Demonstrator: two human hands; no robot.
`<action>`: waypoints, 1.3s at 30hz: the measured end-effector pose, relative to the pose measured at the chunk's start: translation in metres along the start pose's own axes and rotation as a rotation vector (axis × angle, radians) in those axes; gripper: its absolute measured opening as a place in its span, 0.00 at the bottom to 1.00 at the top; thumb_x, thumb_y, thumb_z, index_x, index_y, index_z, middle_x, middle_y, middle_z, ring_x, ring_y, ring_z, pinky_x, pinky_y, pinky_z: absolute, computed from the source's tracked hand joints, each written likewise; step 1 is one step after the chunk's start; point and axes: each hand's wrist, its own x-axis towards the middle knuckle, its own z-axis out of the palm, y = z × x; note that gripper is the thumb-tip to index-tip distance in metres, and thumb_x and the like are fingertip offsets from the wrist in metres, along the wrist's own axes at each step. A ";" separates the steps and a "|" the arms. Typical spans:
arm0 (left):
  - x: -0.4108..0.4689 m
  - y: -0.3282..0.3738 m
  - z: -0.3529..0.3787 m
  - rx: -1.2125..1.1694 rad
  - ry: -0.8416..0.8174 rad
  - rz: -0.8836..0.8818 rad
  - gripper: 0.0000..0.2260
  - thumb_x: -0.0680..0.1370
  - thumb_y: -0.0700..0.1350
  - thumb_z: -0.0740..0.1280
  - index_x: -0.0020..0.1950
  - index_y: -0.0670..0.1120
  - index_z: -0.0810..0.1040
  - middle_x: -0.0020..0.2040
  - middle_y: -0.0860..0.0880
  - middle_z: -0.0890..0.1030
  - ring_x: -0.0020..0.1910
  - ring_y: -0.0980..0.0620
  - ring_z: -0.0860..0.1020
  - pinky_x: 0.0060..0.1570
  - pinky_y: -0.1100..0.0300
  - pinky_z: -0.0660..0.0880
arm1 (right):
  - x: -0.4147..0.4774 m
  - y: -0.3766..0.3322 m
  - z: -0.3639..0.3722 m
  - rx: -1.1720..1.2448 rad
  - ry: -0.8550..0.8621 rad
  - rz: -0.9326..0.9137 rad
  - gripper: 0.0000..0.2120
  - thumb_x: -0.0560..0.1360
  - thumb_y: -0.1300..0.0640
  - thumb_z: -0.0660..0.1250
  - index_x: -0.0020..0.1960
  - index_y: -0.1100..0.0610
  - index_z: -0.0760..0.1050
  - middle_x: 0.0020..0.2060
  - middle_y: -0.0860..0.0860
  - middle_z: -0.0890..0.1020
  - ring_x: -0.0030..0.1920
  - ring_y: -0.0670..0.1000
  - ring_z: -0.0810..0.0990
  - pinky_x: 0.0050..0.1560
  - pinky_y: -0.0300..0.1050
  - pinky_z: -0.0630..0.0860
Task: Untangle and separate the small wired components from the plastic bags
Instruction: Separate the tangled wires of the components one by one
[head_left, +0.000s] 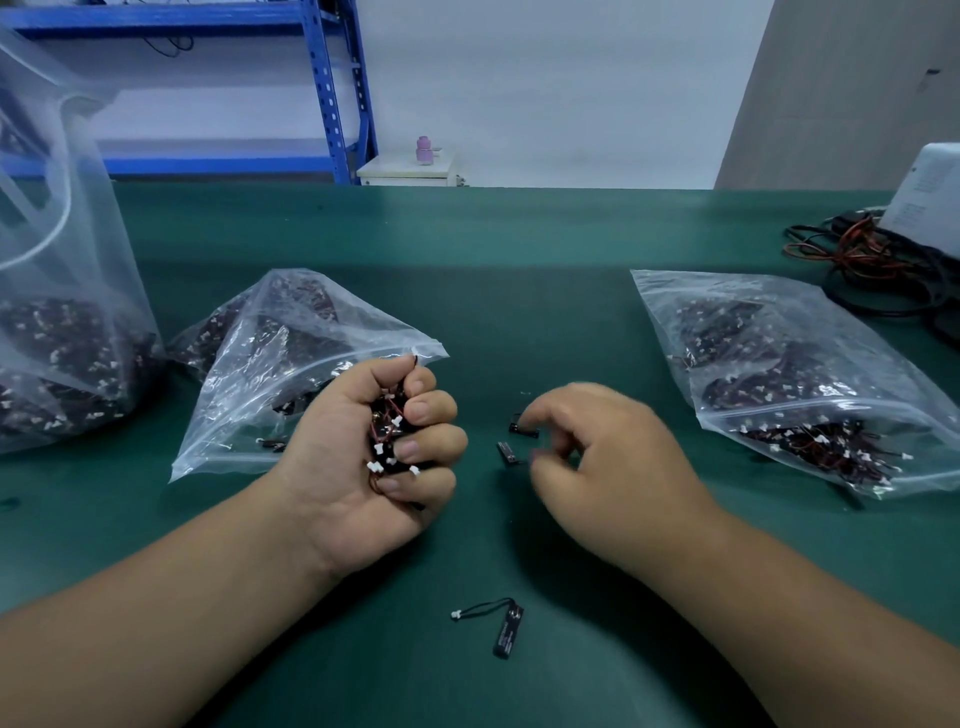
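At the far left a tall plastic bag stood on the green table, its bottom filled with dark wired components. Just beside it a smaller bag lay slumped and partly emptied, its mouth toward the left hand. That hand lay palm up, fingers curled tight round a tangled bundle of components with red wires and white plugs. Nearer the person, one separated component lay alone on the table. Two more loose components lay at the fingertips of the right hand, which was blurred, fingers bent; whether it pinched either could not be told. Farther right lay a third bag, and behind it a heap of cables.
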 end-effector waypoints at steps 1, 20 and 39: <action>-0.001 0.002 0.000 -0.002 -0.011 0.003 0.09 0.72 0.49 0.65 0.34 0.50 0.68 0.30 0.55 0.65 0.23 0.58 0.62 0.19 0.68 0.51 | -0.001 -0.007 -0.001 0.010 -0.139 -0.041 0.05 0.70 0.56 0.71 0.45 0.49 0.79 0.36 0.44 0.75 0.40 0.48 0.74 0.42 0.47 0.74; 0.000 0.008 0.003 -0.014 0.026 0.038 0.09 0.72 0.48 0.64 0.33 0.49 0.68 0.29 0.55 0.66 0.22 0.58 0.62 0.20 0.67 0.50 | 0.015 0.000 -0.019 -0.188 -0.231 0.293 0.12 0.74 0.45 0.71 0.36 0.49 0.74 0.32 0.45 0.78 0.34 0.45 0.77 0.37 0.46 0.76; -0.007 0.016 0.011 -0.007 -0.080 0.046 0.10 0.72 0.49 0.64 0.32 0.49 0.69 0.28 0.54 0.66 0.22 0.58 0.63 0.20 0.67 0.52 | -0.027 -0.054 0.022 -0.302 -0.492 -0.220 0.19 0.80 0.35 0.52 0.67 0.41 0.58 0.44 0.48 0.65 0.49 0.60 0.76 0.38 0.50 0.64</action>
